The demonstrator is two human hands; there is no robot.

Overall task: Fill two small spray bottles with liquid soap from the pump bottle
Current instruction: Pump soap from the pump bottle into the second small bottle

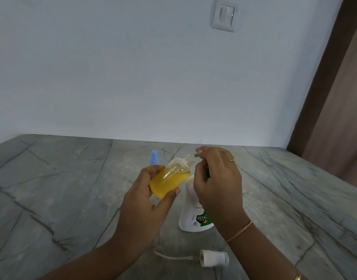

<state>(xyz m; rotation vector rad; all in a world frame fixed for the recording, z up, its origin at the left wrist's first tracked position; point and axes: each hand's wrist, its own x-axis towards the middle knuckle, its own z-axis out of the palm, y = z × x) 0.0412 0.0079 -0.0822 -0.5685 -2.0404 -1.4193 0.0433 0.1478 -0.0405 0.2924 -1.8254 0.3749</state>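
The left hand (141,190) gripped the bottle (169,178), neck tilted up-right, just beside the nozzle (195,155) the right hand (218,178) clasped.

Just one cam here, head-worn and wide-angle, looking forward and down across the counter (52,178) toward the wall (133,77). Left hand (145,190) and right hand (218,182) sit close up, low centre; switch (223,16) is top right, door frame (323,77) runs down the right edge.

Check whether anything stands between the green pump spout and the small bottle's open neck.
Nothing visible does. The green pump spout sits right beside the open neck of the small bottle, tilted in the left hand; the spray cap lies on the table.
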